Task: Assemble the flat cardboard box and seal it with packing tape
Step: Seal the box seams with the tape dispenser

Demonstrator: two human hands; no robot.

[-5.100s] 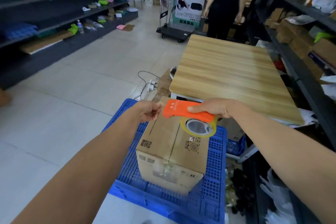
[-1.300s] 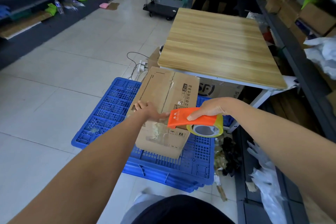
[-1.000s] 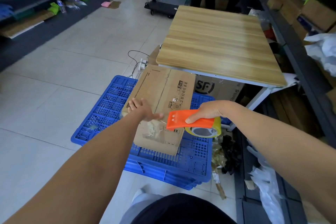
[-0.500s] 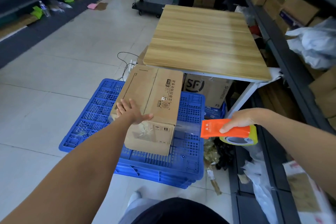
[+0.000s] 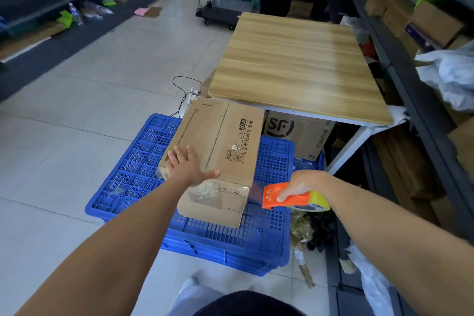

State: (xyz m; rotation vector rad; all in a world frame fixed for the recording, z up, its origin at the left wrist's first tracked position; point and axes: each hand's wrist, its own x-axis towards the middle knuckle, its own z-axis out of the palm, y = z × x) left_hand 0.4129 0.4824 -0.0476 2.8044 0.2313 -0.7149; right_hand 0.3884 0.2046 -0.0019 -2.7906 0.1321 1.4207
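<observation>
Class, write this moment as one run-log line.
stage: taping box end | left hand: flat on cardboard box | right hand: grips orange tape dispenser | tape strip: stretched to box | box: on blue crate

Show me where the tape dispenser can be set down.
The wooden tabletop beyond the cardboard box is bare. So is the strip of blue crate left of the box. Right of the crate, scraps crowd the narrow floor.

Left hand (image 5: pixel 188 168) flat on cardboard box (image 5: pixel 220 151) atop blue crate (image 5: pixel 143 161); right hand (image 5: pixel 301 183) grips orange tape dispenser (image 5: pixel 282 196).
</observation>
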